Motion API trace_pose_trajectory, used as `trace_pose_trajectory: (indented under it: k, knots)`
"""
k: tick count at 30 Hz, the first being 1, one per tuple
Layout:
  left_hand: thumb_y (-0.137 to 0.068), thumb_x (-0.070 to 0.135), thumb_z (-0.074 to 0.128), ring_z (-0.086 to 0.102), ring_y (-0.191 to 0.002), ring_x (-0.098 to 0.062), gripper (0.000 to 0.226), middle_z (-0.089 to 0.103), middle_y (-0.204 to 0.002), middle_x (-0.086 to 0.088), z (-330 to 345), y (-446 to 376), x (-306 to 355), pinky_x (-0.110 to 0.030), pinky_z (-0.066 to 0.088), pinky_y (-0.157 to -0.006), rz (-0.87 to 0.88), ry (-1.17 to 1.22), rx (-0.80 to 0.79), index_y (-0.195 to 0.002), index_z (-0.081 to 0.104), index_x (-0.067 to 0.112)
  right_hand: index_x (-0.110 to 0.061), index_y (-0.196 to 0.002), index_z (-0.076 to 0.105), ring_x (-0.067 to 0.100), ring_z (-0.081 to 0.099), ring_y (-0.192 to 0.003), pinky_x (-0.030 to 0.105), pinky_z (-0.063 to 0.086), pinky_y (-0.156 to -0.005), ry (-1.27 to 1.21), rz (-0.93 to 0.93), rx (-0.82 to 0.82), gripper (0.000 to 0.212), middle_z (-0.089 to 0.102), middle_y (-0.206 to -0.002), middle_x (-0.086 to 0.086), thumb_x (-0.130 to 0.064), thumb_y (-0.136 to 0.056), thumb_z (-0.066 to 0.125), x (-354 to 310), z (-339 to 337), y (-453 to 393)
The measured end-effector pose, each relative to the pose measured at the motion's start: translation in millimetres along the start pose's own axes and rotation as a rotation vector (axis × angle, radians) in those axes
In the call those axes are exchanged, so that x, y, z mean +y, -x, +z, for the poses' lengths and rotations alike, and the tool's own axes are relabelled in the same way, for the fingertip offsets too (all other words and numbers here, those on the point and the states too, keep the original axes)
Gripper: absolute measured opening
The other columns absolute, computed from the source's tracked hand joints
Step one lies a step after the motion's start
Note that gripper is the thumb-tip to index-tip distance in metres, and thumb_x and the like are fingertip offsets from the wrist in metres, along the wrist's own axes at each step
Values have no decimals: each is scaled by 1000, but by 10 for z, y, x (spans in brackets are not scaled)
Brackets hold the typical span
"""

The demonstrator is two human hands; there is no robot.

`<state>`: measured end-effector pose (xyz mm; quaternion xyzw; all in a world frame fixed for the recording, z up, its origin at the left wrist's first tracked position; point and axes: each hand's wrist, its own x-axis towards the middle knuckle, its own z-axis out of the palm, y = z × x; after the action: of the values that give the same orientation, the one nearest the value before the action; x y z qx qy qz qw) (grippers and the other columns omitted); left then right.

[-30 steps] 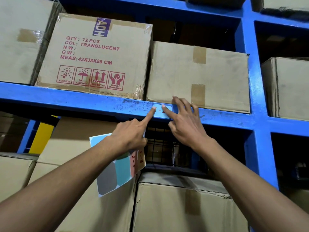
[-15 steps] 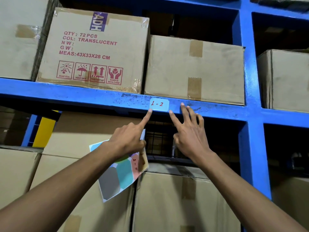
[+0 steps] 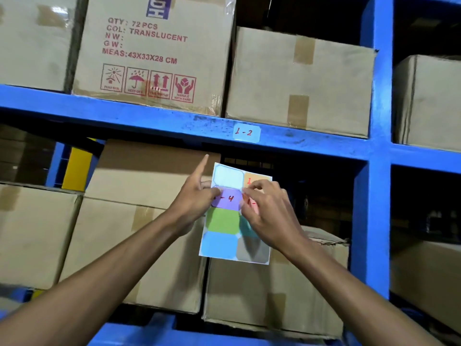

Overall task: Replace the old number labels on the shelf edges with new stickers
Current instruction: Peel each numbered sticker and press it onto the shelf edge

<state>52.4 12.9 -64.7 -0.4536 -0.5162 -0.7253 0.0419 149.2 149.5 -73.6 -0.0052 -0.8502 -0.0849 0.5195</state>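
Note:
A pale blue sticker marked "1-2" (image 3: 246, 133) is stuck on the front edge of the blue shelf beam (image 3: 124, 116). Below it I hold up a sticker sheet (image 3: 224, 236) with several coloured labels. My left hand (image 3: 195, 198) grips the sheet's left edge, index finger pointing up. My right hand (image 3: 268, 211) pinches at the right edge of the purple sticker marked "-4" (image 3: 229, 199). An orange sticker (image 3: 250, 179) and a pink one beside it are partly hidden by my right fingers.
Cardboard boxes fill the shelves: a printed "72 PCS TRANSLUCENT" box (image 3: 154, 53) and a plain taped box (image 3: 299, 81) above the beam, more below. A blue upright post (image 3: 374, 171) stands at the right. A yellow post (image 3: 76, 168) shows at the left.
Both hands left the "1-2" sticker on the beam and dropped down. The sheet was raised in front of me, and my right hand now pinches at the purple sticker.

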Motion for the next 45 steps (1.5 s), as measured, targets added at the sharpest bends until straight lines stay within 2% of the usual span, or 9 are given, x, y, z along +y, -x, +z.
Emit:
trace_pose_trajectory:
  k: [3,6,10,21,28,32,34,36,45]
  knots:
    - [-90,-10,48,66,-64,-13,74,70,-98,-18,-4,88,33,-24,56,-57,-16,44,-10,-144,24,35,-14,-110,64,23,44,-110,33,30,-84,-20,19,39,27,55,-119,6,-27,-89,53,-66,58,60]
    - [-89,-12,42,60,-60,-10,56,70,-78,-6,-23,160,29,-19,50,-57,5,-23,-17,-130,49,25,-13,-101,68,23,49,-104,27,26,-77,-113,57,102,19,61,-107,6,-20,-86,59,-166,103,94]
    - [-84,-7,42,57,-46,-5,33,67,-78,-11,-48,274,-50,-11,44,-44,-148,55,63,-74,70,7,-12,-93,67,23,52,-96,28,30,-77,-235,75,79,12,63,-96,5,-14,-83,61,-309,181,207]
    - [-81,15,48,57,-64,-23,28,69,-82,-15,-423,896,-664,-28,41,-61,-402,93,137,-87,71,0,-15,-81,64,10,57,-84,44,46,-87,-574,361,274,4,61,-81,-14,-11,-79,64,-896,450,1197]
    - [-79,-8,44,55,-67,1,33,65,-79,2,-655,1521,-1164,-6,36,-55,-171,-370,-116,-80,69,14,-20,-90,65,17,60,-86,52,46,-91,-566,553,227,15,64,-84,-5,-11,-78,66,-809,634,1598]
    - [-70,9,43,56,-87,-15,48,66,-102,4,-781,1834,-1452,-20,42,-74,-93,-552,-260,-114,61,17,-18,-86,66,8,60,-77,47,49,-89,-543,646,100,15,63,-77,-9,-6,-78,66,-788,876,1887]
    - [-68,14,40,52,-65,-7,67,66,-81,1,-866,1966,-1575,-23,41,-64,-84,-636,-347,-132,50,27,-17,-84,67,8,60,-75,45,50,-87,-533,664,33,13,64,-76,-10,-6,-77,66,-801,971,2044]
    - [-67,15,38,37,-45,-11,77,36,-48,2,-922,2054,-1669,-22,27,-47,-40,-751,-433,-140,37,37,-14,-83,68,14,62,-75,47,49,-88,-502,645,-25,11,66,-75,-6,-5,-76,67,-816,1056,2169]
    - [-67,19,39,27,-51,-28,89,25,-48,7,-1012,2187,-1939,-35,24,-48,105,-1094,-568,-142,-1,46,-12,-83,69,24,65,-83,41,41,-88,-410,586,-143,10,74,-85,4,-6,-75,69,-879,1311,2391]
